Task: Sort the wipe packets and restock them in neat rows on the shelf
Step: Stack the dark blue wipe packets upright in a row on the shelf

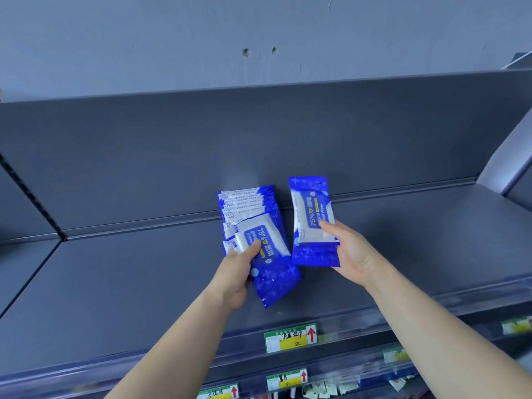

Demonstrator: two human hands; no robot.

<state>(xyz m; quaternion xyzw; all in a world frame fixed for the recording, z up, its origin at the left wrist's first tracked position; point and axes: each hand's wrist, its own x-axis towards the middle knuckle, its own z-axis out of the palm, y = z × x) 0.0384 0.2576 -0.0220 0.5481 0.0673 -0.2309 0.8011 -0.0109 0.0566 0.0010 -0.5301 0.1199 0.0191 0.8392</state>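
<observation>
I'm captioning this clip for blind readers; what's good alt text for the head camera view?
The left hand grips a fanned stack of blue-and-white wipe packets at a grey shelf; the right hand holds a thinner bundle. A green-and-yellow price tag sits on the shelf's front edge.

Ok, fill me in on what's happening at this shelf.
A person is stocking a grey shelf with blue wipes. The left hand grips a fanned stack of packets near the back panel. The right hand holds another packet, perhaps two, upright just beside the stack. No neat row stands on the shelf yet.
</observation>
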